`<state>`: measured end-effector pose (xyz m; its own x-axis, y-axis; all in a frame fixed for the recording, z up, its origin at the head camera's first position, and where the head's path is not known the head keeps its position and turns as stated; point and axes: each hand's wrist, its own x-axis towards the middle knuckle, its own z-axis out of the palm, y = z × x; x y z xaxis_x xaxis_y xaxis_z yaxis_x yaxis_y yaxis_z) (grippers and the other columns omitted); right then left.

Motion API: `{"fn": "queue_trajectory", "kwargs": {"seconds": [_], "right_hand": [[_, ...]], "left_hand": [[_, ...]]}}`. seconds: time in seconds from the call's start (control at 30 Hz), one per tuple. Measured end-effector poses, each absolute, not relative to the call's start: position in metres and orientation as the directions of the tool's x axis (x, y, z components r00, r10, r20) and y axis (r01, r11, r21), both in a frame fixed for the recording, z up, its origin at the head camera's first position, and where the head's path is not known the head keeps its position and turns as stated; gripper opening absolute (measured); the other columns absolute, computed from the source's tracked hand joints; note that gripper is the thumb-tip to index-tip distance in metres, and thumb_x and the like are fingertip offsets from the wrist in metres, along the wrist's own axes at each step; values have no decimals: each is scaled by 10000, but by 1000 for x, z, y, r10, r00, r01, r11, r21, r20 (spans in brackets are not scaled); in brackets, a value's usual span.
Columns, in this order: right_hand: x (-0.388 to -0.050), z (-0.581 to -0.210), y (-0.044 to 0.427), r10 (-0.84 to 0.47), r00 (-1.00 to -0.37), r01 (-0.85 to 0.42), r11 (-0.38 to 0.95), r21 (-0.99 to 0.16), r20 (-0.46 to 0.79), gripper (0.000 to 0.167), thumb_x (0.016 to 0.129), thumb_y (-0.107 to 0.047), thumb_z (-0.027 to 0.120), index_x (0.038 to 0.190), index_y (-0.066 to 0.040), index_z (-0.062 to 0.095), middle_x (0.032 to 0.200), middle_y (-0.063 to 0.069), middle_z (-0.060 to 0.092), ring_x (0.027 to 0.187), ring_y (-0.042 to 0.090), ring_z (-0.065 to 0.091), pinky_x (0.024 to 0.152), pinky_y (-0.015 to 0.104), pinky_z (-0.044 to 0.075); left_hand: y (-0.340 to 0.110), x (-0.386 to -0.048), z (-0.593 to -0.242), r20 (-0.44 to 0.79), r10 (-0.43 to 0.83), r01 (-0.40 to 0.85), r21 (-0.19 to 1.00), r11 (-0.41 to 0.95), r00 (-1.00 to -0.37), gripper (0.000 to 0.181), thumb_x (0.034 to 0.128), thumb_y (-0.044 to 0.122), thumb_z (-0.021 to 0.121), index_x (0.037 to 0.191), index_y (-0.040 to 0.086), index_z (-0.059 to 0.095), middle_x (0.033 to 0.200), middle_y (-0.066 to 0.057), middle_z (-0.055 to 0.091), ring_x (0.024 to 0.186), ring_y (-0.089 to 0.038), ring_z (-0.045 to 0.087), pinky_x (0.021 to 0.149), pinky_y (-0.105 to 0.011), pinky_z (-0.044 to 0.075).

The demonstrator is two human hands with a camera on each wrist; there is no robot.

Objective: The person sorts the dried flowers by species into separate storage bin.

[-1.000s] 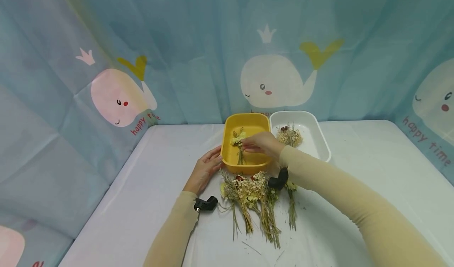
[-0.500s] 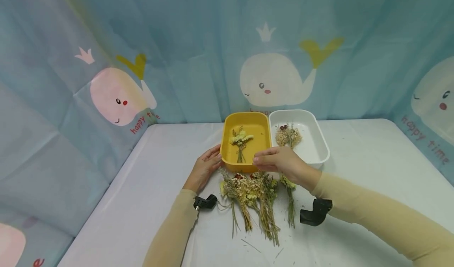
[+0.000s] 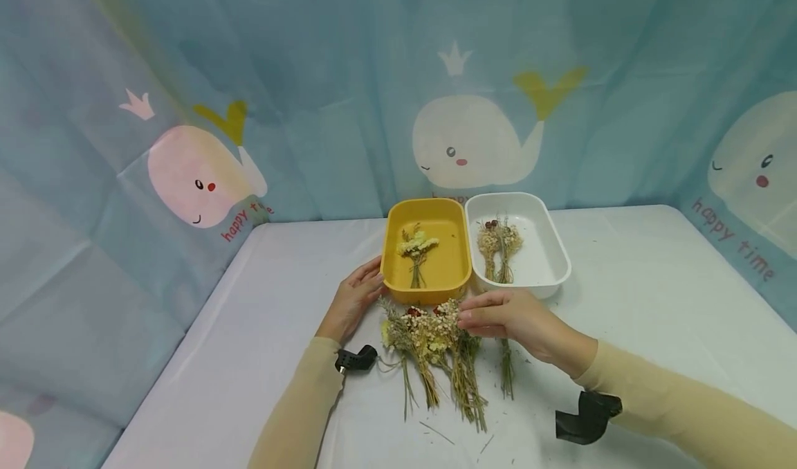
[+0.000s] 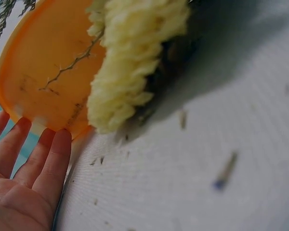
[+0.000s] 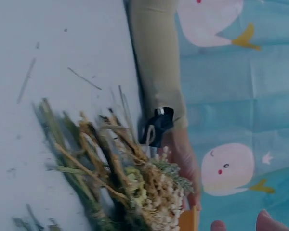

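Dried flower bunches with cream, pale yellow and dark red heads and thin brownish stems, heaped on a white cloth-covered table, stem ends toward the near side. Just right of the heap, a single bunch, its head hidden behind a beige-sleeved right hand: free of any hold, fingers loosely extended over the heap's right side, contact impossible to tell. Left hand likewise free, fingers nearly straight, fingertips against a yellow rounded rectangular tray; inside, one pale yellow bunch. Immediately right, a white rounded rectangular tray with two cream bunches. Behind, a pale blue whale-print curtain.
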<state>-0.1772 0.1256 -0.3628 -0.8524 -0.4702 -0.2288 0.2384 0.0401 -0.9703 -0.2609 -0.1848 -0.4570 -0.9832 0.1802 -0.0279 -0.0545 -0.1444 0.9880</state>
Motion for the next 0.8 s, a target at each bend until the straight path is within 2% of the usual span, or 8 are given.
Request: {"fn": "queue_trajectory", "kwargs": {"seconds": [0.33, 0.47, 0.8], "right_hand": [[-166, -386, 133, -468, -845, 260, 61, -964, -258, 448, 925, -150, 701, 1241, 149, 597, 1058, 88, 763, 948, 99, 733, 910, 291, 597], [-165, -392, 133, -448, -848, 267, 97, -959, -282, 435, 919, -156, 708, 1232, 133, 616, 1065, 126, 761, 941, 118, 741, 907, 316, 602], [-159, -405, 132, -418, -852, 236, 229, -944, -315, 435, 880, -230, 754, 1187, 67, 676, 1039, 94, 771, 938, 179, 751, 881, 358, 615]], "left_hand": [[-187, -263, -457, -33, 190, -58, 990, -126, -981, 523, 1017, 143, 570, 1518, 130, 420, 1571, -59, 423, 1444, -222, 418, 1091, -272, 481], [-185, -263, -457, -36, 167, -59, 989, -136, -985, 513, 1013, 132, 572, 1507, 122, 436, 1560, -65, 440, 1433, -239, 432, 1071, -266, 496], [-184, -261, -458, -39, 171, -63, 988, -138, -985, 509, 1016, 133, 566, 1508, 133, 438, 1570, -60, 427, 1434, -230, 434, 1066, -266, 502]]}}
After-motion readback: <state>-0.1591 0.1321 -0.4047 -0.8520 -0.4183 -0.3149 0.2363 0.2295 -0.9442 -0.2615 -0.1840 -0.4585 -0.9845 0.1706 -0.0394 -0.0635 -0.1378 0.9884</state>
